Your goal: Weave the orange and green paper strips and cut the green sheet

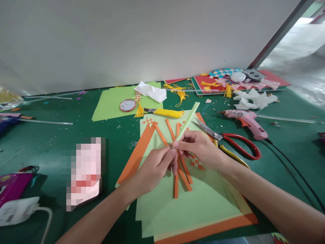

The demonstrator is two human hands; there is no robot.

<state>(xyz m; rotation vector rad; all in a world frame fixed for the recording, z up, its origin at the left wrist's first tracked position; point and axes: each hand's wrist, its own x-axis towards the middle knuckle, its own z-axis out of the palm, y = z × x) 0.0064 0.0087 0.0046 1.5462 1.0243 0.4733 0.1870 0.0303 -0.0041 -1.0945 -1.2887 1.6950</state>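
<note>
My right hand pinches the lower end of a light green paper strip, which slants up and to the right. The fingertips of my left hand are closed at the same end of the strip, touching my right fingertips. Several orange paper strips lie fanned out beneath both hands on a stack of pale green sheets. Small orange woven pieces rest on the sheets, one just below my right hand. A wide orange strip lies left of my hands.
Red-handled scissors and a pink glue gun lie to the right. Beyond the sheets are a yellow cutter, crumpled tissue, a round tin and yellow tassels. A blurred phone is at the left.
</note>
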